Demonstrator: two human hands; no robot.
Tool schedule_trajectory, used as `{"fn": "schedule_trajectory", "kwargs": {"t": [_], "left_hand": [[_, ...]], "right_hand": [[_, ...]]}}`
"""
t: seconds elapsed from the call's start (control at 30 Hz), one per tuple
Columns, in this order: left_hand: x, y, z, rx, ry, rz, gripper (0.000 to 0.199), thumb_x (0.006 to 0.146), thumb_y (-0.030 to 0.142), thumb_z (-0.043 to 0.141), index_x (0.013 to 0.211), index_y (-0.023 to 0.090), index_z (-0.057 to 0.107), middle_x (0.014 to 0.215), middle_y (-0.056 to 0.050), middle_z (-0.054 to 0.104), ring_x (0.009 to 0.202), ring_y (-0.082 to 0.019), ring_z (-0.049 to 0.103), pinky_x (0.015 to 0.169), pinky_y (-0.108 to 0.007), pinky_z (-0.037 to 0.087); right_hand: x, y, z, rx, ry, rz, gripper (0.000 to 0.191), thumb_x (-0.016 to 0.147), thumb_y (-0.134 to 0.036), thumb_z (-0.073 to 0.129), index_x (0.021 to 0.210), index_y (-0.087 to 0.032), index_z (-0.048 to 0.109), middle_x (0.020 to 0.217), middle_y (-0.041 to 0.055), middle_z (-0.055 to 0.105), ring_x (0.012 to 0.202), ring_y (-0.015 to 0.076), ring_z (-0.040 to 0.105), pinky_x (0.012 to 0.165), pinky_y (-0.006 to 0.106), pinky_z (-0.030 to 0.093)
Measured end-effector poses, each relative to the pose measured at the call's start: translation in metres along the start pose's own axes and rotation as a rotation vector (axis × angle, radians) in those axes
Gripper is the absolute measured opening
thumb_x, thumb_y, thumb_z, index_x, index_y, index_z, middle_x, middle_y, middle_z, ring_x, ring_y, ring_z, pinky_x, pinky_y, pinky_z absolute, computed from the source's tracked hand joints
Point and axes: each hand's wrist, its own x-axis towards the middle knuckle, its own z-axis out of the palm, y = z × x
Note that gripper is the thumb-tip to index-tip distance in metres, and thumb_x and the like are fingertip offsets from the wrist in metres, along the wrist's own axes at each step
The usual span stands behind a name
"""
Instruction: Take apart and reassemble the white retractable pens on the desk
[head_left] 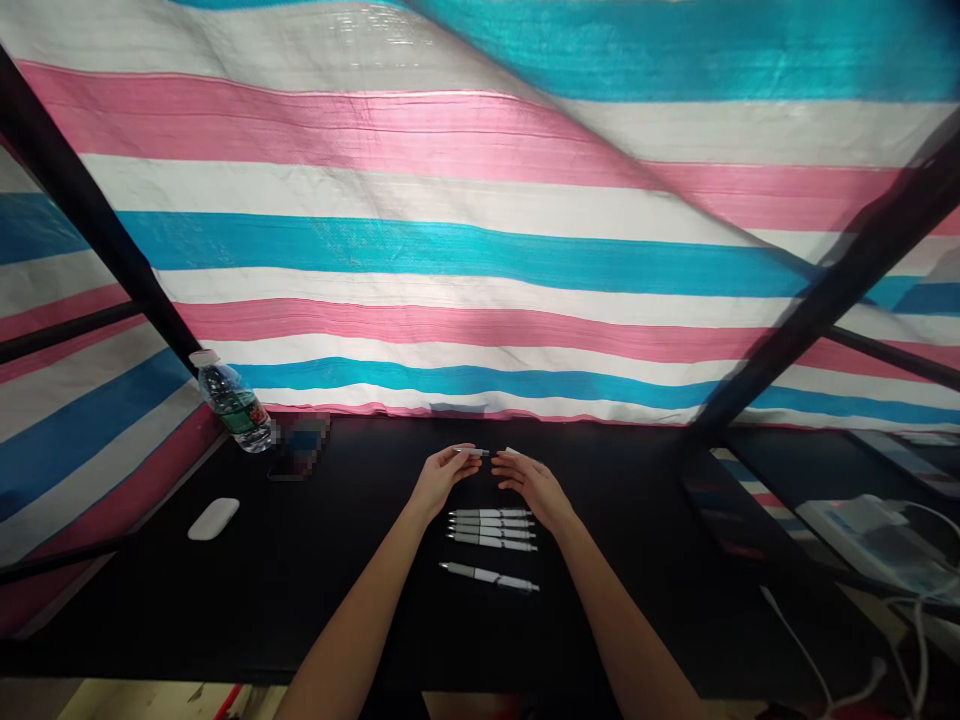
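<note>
the left hand (pixel 442 482) pinches a white pen barrel (pixel 471 452) near the far edge of the black desk (pixel 337 610). the right hand (pixel 531 485) is just beside it; its hold cannot be determined. four white pens (pixel 491 527) lie side by side toward the desk centre, with a fifth pen (pixel 489 577) just nearer the front edge.

Pretty slim-looking person here, tbh. The left forearm (pixel 352 630) and right forearm (pixel 622 620) are bare as far as you can see, and the left hand (pixel 444 480) and right hand (pixel 531 487) are slender, with long, thin fingers (pixel 465 458).
</note>
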Motion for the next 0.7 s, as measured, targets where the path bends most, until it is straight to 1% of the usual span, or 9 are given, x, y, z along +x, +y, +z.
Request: {"fn": "schedule_trajectory", "kwargs": {"t": [0.1,0.2,0.27,0.33,0.4,0.5,0.53,0.6,0.7], "left_hand": [[0.001,0.001,-0.002,-0.025,-0.003,0.005,0.038,0.067,0.036,0.08,0.095,0.011,0.072,0.087,-0.01,0.073,0.084,-0.02,0.068,0.088,-0.036,0.052],[0.002,0.002,-0.003,-0.048,0.004,0.011,0.036,0.069,0.034,0.079,0.094,0.011,0.071,0.089,-0.011,0.073,0.084,-0.021,0.068,0.088,-0.037,0.052],[0.003,0.003,-0.004,-0.062,0.01,0.013,0.034,0.069,0.033,0.079,0.094,0.011,0.071,0.088,-0.011,0.073,0.085,-0.021,0.068,0.088,-0.037,0.052],[0.003,0.005,-0.005,-0.075,0.017,0.016,0.034,0.069,0.033,0.079,0.094,0.011,0.071,0.088,-0.011,0.073,0.085,-0.021,0.068,0.088,-0.037,0.052],[0.003,0.007,-0.006,-0.088,0.029,0.022,0.034,0.069,0.033,0.079,0.093,0.011,0.071,0.087,-0.01,0.073,0.085,-0.021,0.068,0.088,-0.036,0.052],[0.003,0.009,-0.007,-0.099,0.043,0.024,0.033,0.069,0.032,0.079,0.092,0.011,0.071,0.086,-0.01,0.073,0.085,-0.021,0.069,0.087,-0.035,0.052],[0.003,0.009,-0.007,-0.101,0.045,0.021,0.032,0.069,0.032,0.079,0.092,0.011,0.071,0.086,-0.01,0.073,0.085,-0.021,0.069,0.087,-0.035,0.052],[0.003,0.009,-0.007,-0.101,0.045,0.013,0.032,0.069,0.032,0.079,0.092,0.01,0.071,0.086,-0.01,0.073,0.085,-0.021,0.069,0.087,-0.035,0.052],[0.003,0.008,-0.007,-0.102,0.041,0.011,0.032,0.07,0.031,0.078,0.093,0.01,0.071,0.086,-0.011,0.073,0.084,-0.02,0.069,0.087,-0.036,0.052]], "right_hand": [[0.0,0.0,0.001,-0.014,0.005,-0.006,0.035,0.074,-0.043,0.071,0.099,-0.018,0.072,0.096,0.0105,0.071,0.087,0.0221,0.066,0.066,0.031,0.05],[0.001,-0.001,0.001,-0.019,0.035,-0.025,0.038,0.071,-0.043,0.073,0.101,-0.02,0.071,0.089,0.0084,0.07,0.082,0.021,0.065,0.064,0.03,0.048],[0.004,-0.001,-0.001,-0.046,0.091,-0.07,0.04,0.07,-0.046,0.072,0.1,-0.02,0.07,0.086,0.0076,0.068,0.078,0.0206,0.063,0.06,0.03,0.046],[0.006,0.0,-0.008,-0.139,0.191,-0.147,0.04,0.07,-0.048,0.069,0.098,-0.02,0.069,0.082,0.0066,0.066,0.071,0.0196,0.059,0.057,0.03,0.043],[0.009,0.002,-0.019,-0.338,0.346,-0.241,0.036,0.072,-0.047,0.064,0.094,-0.02,0.069,0.076,0.0056,0.063,0.067,0.0194,0.055,0.059,0.032,0.041],[0.011,0.004,-0.035,-0.828,0.648,-0.355,0.024,0.072,-0.035,0.059,0.085,-0.018,0.07,0.076,0.0076,0.059,0.078,0.0245,0.052,0.073,0.038,0.041],[0.011,0.006,-0.039,-0.956,0.706,-0.367,0.023,0.071,-0.032,0.058,0.085,-0.017,0.07,0.079,0.0091,0.059,0.082,0.0261,0.051,0.077,0.039,0.04],[0.01,0.008,-0.043,-1.133,0.748,-0.336,0.025,0.07,-0.028,0.059,0.088,-0.017,0.071,0.086,0.012,0.059,0.087,0.0285,0.05,0.08,0.041,0.039],[0.009,0.012,-0.043,-1.263,0.719,-0.279,0.022,0.07,-0.025,0.06,0.088,-0.018,0.071,0.094,0.0139,0.059,0.09,0.0297,0.05,0.081,0.042,0.039]]}}
